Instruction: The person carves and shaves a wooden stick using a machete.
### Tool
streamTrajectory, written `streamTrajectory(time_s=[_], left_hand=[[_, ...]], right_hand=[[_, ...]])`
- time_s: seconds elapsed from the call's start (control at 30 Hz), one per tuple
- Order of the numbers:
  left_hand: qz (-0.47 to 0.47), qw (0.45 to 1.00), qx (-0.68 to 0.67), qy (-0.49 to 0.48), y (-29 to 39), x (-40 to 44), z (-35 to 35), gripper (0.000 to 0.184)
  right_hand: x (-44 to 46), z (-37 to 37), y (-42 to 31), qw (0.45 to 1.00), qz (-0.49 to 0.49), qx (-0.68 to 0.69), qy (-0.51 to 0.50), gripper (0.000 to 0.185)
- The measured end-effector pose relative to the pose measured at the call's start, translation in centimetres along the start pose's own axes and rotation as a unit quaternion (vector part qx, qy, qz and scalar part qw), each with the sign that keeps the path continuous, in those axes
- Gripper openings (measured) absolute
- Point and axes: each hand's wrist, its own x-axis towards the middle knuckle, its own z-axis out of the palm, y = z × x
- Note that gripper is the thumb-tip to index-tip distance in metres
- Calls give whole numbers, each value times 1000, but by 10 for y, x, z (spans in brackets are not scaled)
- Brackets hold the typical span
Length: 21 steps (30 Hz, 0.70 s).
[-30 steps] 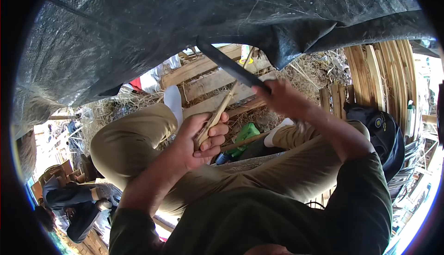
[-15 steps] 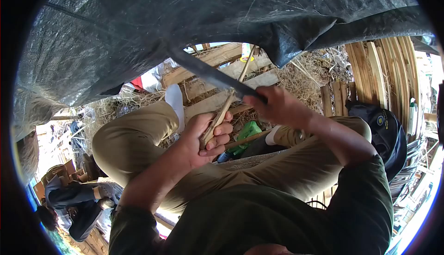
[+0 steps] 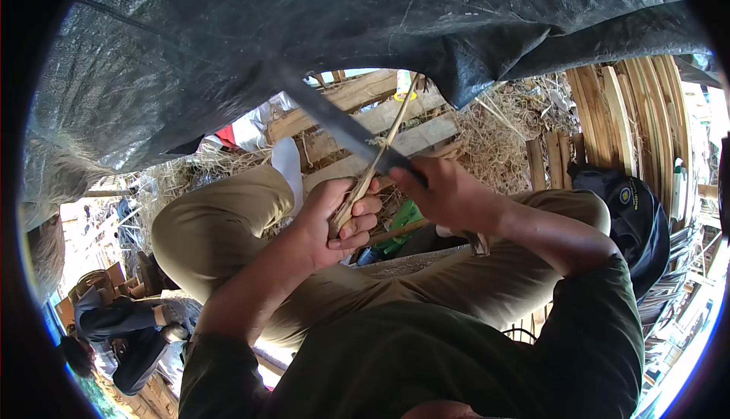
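My left hand is closed around the lower end of a thin wooden stick, which slants up and away from me. In my right hand is a machete, gripped by its handle. Its long dark blade points up to the left and crosses the stick just beyond my left fist. The blade's far end is smeared by motion against the dark tarp. A small curl of shaved wood shows near the crossing. The handle is mostly hidden by my fingers.
A dark tarp hangs low overhead and in front. Wooden slats and straw lie beyond my crossed legs. Upright boards and a black bag are on the right. Another person sits at lower left.
My right hand has moved slightly down and left, bringing the machete blade lower along the stick toward my left hand. My left hand stays nearly still.
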Motion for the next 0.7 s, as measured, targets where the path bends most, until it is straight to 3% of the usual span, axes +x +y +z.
streamTrajectory(time_s=[0.07, 0.17, 0.27, 0.37, 0.5, 0.7], left_hand=[[1, 1000, 12, 4, 0, 2, 0, 14], [3, 999, 42, 35, -1, 7, 1, 14], [-3, 996, 74, 54, -3, 14, 4, 15], [-24, 997, 64, 19, -8, 17, 3, 17], [24, 996, 81, 41, -5, 17, 5, 27], [16, 995, 99, 20, -8, 22, -8, 18]], right_hand=[[12, -20, -13, 989, 44, 129, -56, 27], [21, -20, 1, 956, 197, 200, -79, 37], [24, -33, -26, 925, 240, 280, -95, 49], [22, -27, -25, 922, 276, 252, -104, 55], [25, -35, -23, 904, 301, 279, -120, 54], [19, -44, -35, 841, 351, 376, -165, 53]])
